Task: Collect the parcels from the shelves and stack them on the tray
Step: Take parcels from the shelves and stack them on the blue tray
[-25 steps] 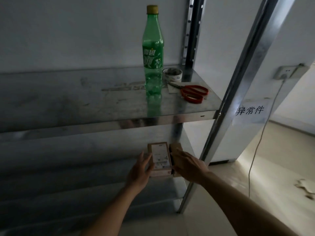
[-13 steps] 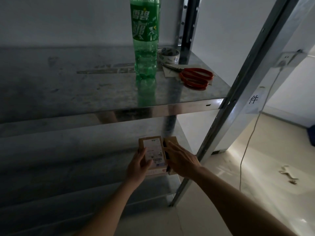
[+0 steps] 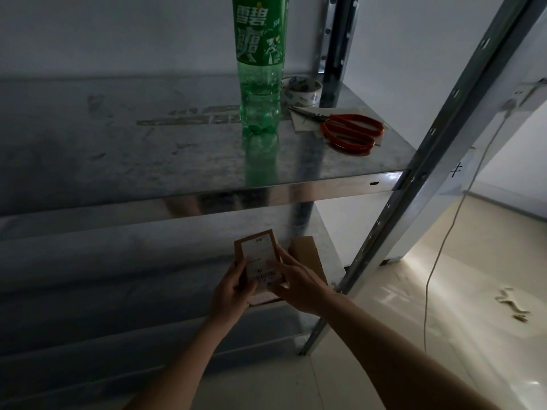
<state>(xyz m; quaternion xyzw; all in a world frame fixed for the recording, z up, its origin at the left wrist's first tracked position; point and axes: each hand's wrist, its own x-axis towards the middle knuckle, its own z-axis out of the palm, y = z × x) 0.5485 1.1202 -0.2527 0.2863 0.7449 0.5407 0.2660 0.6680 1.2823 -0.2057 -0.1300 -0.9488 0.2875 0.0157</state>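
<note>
A green plastic soda bottle (image 3: pixel 260 63) stands upright on the upper metal shelf (image 3: pixel 118 149), its top cut off by the frame edge and its reflection showing in the shelf surface below it. Just behind and to its right sits a roll of printed packing tape (image 3: pixel 302 90). Red-handled scissors (image 3: pixel 343 130) lie flat near the shelf's right corner — blades pointing toward the bottle, resting partly on a small slip of paper (image 3: pixel 302 121). A thin white cable (image 3: pixel 444 241) hangs from a wall socket (image 3: pixel 524 94) down to the pale tiled floor (image 3: pixel 444 335) — where a small scrap (image 3: pixel 510 303) lies.
</note>
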